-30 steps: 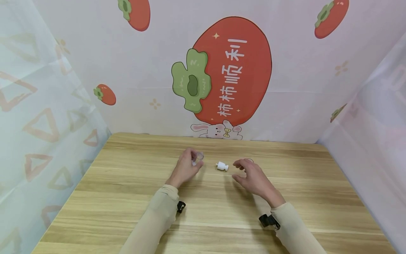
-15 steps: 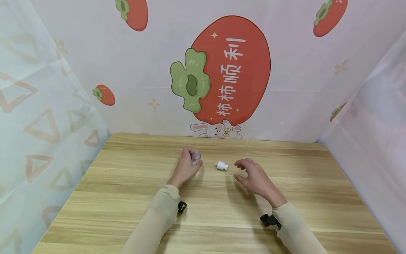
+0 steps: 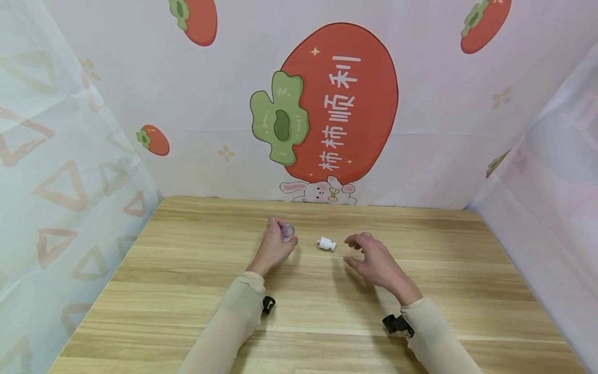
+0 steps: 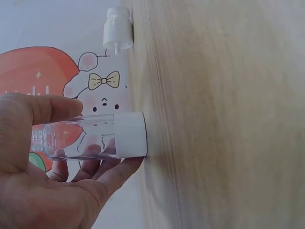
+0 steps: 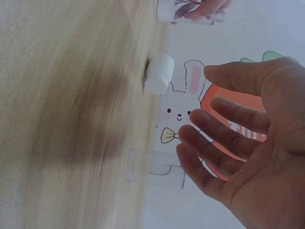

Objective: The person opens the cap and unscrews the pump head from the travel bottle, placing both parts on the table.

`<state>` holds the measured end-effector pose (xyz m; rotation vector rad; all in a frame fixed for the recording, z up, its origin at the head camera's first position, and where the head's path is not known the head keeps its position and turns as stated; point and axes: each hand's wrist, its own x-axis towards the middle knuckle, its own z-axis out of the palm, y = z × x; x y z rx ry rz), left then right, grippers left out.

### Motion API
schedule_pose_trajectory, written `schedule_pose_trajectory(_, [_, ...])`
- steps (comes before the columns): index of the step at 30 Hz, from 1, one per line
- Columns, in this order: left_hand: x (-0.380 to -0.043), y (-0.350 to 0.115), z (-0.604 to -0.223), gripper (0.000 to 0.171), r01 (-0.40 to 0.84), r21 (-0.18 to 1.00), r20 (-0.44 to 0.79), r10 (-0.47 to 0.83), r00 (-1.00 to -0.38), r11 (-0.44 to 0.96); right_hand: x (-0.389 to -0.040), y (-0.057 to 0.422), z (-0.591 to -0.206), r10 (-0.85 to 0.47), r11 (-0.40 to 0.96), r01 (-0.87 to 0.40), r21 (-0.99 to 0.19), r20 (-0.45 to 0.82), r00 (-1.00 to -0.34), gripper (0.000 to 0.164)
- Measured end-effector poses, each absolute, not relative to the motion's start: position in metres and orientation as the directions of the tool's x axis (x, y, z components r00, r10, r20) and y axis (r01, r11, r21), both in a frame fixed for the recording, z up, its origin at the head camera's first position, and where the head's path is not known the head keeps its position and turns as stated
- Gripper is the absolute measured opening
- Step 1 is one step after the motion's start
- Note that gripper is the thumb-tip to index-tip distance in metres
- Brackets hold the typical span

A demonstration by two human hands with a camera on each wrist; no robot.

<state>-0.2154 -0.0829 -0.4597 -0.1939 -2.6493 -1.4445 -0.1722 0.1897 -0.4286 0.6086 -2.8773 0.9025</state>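
My left hand (image 3: 274, 248) is curled round a clear bottle (image 4: 81, 138) with a threaded neck and a white base. The bottle is upright, base down at the tabletop. In the left wrist view, several fingers show behind the bottle and the thumb lies along its other side. To its right a small white pump top (image 3: 326, 244) lies on its side, a thin stem pointing left. My right hand (image 3: 376, 262) hovers right of the pump top, fingers loosely bent, holding nothing. Beyond those fingers stands a clear cap (image 5: 157, 167), mostly hidden by the hand in the head view.
The wooden table (image 3: 327, 322) runs back to a cloth backdrop (image 3: 430, 156) printed with persimmons and a rabbit. Cloth walls (image 3: 70, 208) close off both sides. Black straps (image 3: 397, 325) sit on both wrists.
The left hand has shifted the clear bottle slightly left and set it more upright. The right hand stays in place, and the pump top lies as before.
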Motion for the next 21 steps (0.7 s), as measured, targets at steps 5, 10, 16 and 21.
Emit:
schedule_pose_trajectory(5, [-0.2162, -0.0823, -0.4609, 0.046, 0.156, 0.830, 0.152, 0.051, -0.987, 0.536, -0.1722, 0.1904, -0.4297, -0.349, 0.747, -0.387, -0.540, 0.176, -0.920, 0.038])
schedule_pose_trajectory(10, [-0.2170, -0.0824, -0.4619, 0.047, 0.144, 0.831, 0.141, 0.046, -0.989, 0.537, -0.1718, 0.1917, -0.4305, -0.352, 0.743, -0.397, -0.539, 0.190, -0.916, 0.037])
schedule_pose_trajectory(16, [-0.2169, -0.0837, -0.4622, 0.065, 0.139, 0.826, 0.129, 0.058, -0.990, 0.546, -0.1703, 0.1944, -0.4305, -0.347, 0.739, -0.393, -0.547, 0.191, -0.918, 0.038])
schedule_pose_trajectory(21, [-0.2142, -0.0876, -0.4595, 0.075, 0.158, 0.814, 0.136, 0.080, -0.987, 0.559, -0.1703, 0.1973, -0.4294, -0.342, 0.741, -0.390, -0.547, 0.192, -0.920, 0.039])
